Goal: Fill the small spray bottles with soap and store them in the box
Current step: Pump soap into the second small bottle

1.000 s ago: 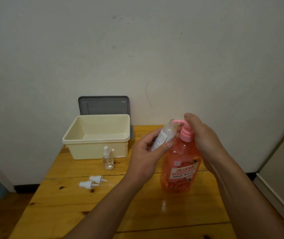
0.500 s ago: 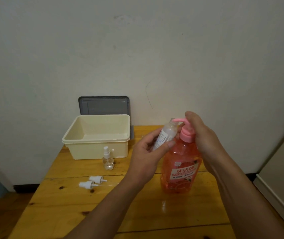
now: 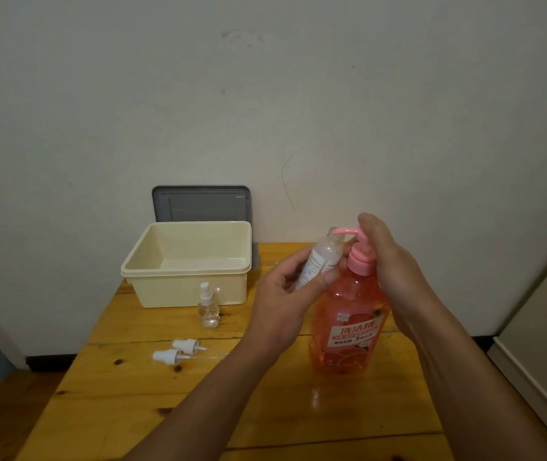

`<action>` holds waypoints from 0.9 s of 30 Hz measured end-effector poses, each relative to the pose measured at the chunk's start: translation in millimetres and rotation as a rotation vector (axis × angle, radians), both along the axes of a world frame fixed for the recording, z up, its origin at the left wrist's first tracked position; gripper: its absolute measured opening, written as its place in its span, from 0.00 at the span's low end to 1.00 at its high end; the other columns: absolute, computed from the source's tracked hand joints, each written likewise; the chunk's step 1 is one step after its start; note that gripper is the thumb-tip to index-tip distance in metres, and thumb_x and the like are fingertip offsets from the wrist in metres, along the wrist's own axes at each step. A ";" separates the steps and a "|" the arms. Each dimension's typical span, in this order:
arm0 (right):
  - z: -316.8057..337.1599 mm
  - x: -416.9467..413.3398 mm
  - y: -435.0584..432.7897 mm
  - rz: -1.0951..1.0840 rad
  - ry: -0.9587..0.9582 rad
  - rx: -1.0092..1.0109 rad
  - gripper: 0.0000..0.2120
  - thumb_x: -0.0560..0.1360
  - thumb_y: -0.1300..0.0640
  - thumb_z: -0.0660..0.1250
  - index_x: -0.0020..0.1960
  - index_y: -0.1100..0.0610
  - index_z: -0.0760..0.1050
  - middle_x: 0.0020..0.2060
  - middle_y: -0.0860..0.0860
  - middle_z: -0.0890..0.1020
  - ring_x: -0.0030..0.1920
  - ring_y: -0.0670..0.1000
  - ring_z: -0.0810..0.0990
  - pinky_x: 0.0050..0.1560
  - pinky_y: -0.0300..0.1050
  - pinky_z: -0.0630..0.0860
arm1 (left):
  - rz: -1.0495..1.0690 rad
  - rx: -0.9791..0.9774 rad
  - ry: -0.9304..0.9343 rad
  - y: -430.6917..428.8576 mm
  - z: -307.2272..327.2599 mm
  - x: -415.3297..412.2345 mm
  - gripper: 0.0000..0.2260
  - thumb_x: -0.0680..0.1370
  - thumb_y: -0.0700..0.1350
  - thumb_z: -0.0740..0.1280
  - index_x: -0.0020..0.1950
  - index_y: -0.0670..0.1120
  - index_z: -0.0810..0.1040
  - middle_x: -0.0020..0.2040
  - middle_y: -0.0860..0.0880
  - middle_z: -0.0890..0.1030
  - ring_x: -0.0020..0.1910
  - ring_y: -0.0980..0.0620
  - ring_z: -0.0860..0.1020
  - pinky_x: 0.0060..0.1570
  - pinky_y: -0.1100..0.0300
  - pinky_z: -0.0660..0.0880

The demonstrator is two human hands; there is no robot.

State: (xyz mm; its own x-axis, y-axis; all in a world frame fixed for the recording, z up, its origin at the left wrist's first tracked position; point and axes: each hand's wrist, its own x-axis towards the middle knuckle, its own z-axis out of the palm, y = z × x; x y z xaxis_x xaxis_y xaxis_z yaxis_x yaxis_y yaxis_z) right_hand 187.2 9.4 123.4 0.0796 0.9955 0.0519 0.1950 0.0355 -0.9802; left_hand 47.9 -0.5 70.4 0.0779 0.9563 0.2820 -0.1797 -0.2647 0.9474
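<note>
The left hand (image 3: pixel 285 297) gripped a small spray bottle (image 3: pixel 320 257) under the pump spout (image 3: pixel 348 231); the right hand (image 3: pixel 388 261) pressed the soap bottle (image 3: pixel 348 327)'s pump, fingers curled.

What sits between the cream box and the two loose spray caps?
In the head view, one small capped spray bottle stands upright there, close to the box; bare table separates it from the caps.

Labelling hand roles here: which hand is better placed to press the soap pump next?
Right hand: it wraps the pink pump, while the left hand holds the small bottle at its spout.
</note>
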 end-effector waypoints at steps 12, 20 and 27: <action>-2.0 3.0 2.1 -0.003 -0.029 -0.002 0.24 0.79 0.41 0.54 0.48 0.56 0.83 0.39 0.55 0.86 0.41 0.54 0.83 0.48 0.52 0.77 | -0.003 0.000 -0.005 -1.6 -0.7 -0.2 0.17 0.74 0.40 0.70 0.62 0.52 0.78 0.57 0.50 0.83 0.55 0.56 0.81 0.46 0.67 0.77; 1.1 2.7 -1.0 0.020 -0.013 -0.007 0.25 0.78 0.39 0.55 0.42 0.55 0.83 0.37 0.54 0.86 0.42 0.54 0.84 0.48 0.52 0.77 | -0.002 0.006 -0.002 0.0 -0.3 0.8 0.17 0.74 0.40 0.71 0.61 0.53 0.78 0.56 0.50 0.83 0.55 0.54 0.82 0.46 0.65 0.78; 1.0 1.9 3.0 0.016 -0.091 0.028 0.22 0.78 0.46 0.56 0.51 0.64 0.78 0.44 0.60 0.84 0.43 0.58 0.80 0.50 0.57 0.76 | 0.004 0.001 0.013 -0.1 -4.3 -1.9 0.19 0.73 0.42 0.71 0.65 0.48 0.77 0.57 0.49 0.83 0.56 0.53 0.81 0.49 0.64 0.78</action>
